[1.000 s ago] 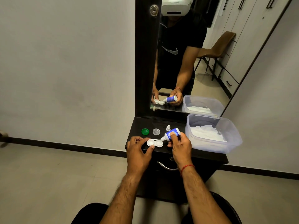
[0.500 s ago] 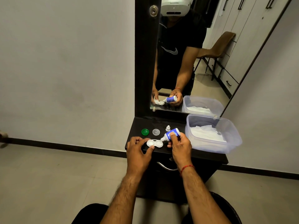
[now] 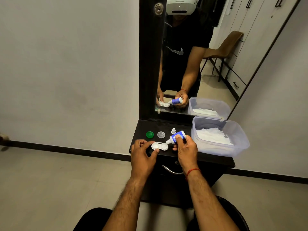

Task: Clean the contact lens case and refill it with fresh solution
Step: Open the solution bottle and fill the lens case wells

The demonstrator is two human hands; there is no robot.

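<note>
- My left hand (image 3: 141,155) pinches the left end of the white case (image 3: 159,146) between thumb and curled fingers, holding it at the front edge of the dark surface (image 3: 150,125).
- Both wells of the case are uncovered and face up.
- My right hand (image 3: 185,150) is wrapped round a small blue bottle (image 3: 176,136), thumb across the label. The bottle tilts down to the left, its white nozzle at the case's right well (I cannot tell whether liquid is coming out).
- Behind the case lie a green lid (image 3: 149,134), a clear lid (image 3: 161,134) and a small white cap (image 3: 173,130), in a row and apart from each other.
- To the right stands a clear tub (image 3: 216,151) with white tissue (image 3: 211,137) inside.
- A mirror (image 3: 216,77) behind the surface reflects my hands.
</note>
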